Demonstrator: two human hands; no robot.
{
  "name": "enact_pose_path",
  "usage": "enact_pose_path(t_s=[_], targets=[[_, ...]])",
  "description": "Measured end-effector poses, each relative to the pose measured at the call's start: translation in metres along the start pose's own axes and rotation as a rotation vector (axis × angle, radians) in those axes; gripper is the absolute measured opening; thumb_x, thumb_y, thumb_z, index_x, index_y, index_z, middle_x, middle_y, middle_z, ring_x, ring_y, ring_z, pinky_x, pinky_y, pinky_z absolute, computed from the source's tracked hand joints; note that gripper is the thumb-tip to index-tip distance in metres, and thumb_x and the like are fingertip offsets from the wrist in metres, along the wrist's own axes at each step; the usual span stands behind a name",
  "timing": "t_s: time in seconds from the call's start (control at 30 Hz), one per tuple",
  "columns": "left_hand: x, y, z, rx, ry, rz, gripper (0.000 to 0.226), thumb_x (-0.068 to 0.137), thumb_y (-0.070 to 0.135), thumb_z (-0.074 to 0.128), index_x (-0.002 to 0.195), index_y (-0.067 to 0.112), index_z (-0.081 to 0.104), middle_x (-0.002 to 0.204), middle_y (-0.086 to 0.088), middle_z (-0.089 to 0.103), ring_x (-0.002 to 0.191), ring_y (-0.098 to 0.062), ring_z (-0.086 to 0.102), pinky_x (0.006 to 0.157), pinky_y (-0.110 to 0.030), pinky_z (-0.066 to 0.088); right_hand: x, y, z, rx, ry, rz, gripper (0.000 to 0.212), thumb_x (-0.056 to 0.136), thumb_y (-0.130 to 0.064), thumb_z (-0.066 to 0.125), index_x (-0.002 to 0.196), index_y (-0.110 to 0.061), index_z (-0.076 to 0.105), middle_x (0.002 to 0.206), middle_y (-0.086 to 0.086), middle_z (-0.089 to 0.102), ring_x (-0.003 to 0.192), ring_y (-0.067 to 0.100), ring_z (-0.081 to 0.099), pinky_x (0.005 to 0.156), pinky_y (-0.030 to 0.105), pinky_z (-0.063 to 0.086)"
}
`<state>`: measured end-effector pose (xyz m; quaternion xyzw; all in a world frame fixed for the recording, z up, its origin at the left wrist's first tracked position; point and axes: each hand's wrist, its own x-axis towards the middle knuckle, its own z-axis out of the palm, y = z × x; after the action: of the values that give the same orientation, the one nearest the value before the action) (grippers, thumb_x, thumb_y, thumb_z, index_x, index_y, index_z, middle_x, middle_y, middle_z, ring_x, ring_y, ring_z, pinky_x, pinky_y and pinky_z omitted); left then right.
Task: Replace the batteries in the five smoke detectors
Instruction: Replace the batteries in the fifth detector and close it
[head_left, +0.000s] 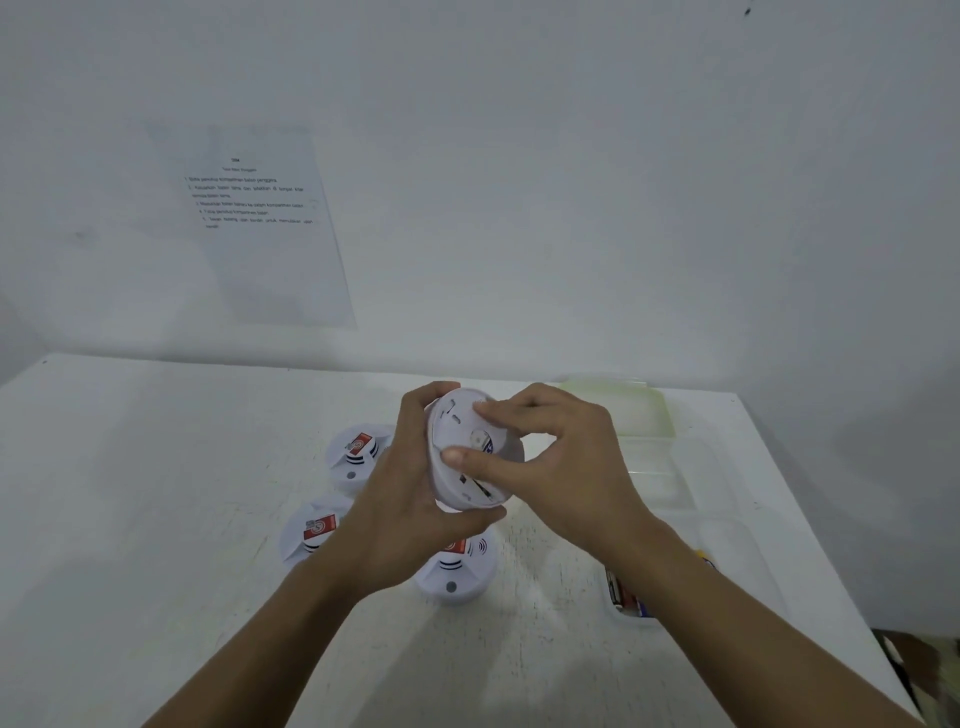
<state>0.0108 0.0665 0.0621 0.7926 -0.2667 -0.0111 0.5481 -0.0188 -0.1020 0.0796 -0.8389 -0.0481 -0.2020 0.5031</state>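
Observation:
A round white smoke detector (460, 441) is held up above the table with its back plate facing me. My left hand (410, 499) grips its rim from the left and underneath. My right hand (550, 457) has thumb and fingertips curled onto the back plate. Three more white detectors with red labels lie face up on the table: one at the back left (353, 457), one further left (311, 535), and one (462, 577) partly hidden under my left hand. Batteries (626, 597) lie in a clear tray, partly hidden by my right forearm.
A white table (156, 493) stands against a white wall. Clear plastic trays (727, 551) and a yellowish lid (639, 410) sit on the right side. A printed instruction sheet (260, 223) hangs on the wall. The table's right edge drops away near dark objects (914, 665).

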Motion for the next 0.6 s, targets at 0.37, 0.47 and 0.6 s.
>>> enact_pose_path(t_s=[0.37, 0.47, 0.6], targets=[[-0.0004, 0.0025, -0.0039, 0.074, -0.074, 0.025, 0.091, 0.068, 0.028, 0.089, 0.135, 0.028, 0.028, 0.128, 0.007, 0.055, 0.114, -0.002, 0.060, 0.081, -0.013, 0.055, -0.0021, -0.0037, 0.0012, -0.137, -0.150, -0.091, 0.039, 0.082, -0.055, 0.070, 0.107, -0.026, 0.079, 0.098, -0.009, 0.053, 0.100, 0.009, 0.060, 0.081, 0.035, 0.055], [-0.0007, 0.0060, -0.0035, 0.078, -0.029, 0.042, 0.091, 0.068, 0.027, 0.090, 0.136, 0.024, 0.029, 0.125, 0.011, 0.057, 0.112, 0.002, 0.060, 0.081, -0.011, 0.054, 0.0004, -0.0055, 0.0012, -0.141, -0.095, -0.099, 0.038, 0.080, -0.051, 0.076, 0.109, -0.025, 0.079, 0.096, -0.009, 0.059, 0.097, 0.006, 0.062, 0.082, 0.032, 0.054], [0.0001, 0.0057, -0.0004, 0.046, -0.027, 0.029, 0.091, 0.069, 0.025, 0.090, 0.136, 0.025, 0.029, 0.122, 0.016, 0.057, 0.112, -0.004, 0.063, 0.086, -0.023, 0.059, 0.0003, -0.0063, 0.0026, -0.145, -0.008, -0.083, 0.050, 0.071, -0.062, 0.074, 0.110, -0.030, 0.078, 0.090, -0.013, 0.062, 0.089, 0.005, 0.062, 0.077, 0.026, 0.053]])
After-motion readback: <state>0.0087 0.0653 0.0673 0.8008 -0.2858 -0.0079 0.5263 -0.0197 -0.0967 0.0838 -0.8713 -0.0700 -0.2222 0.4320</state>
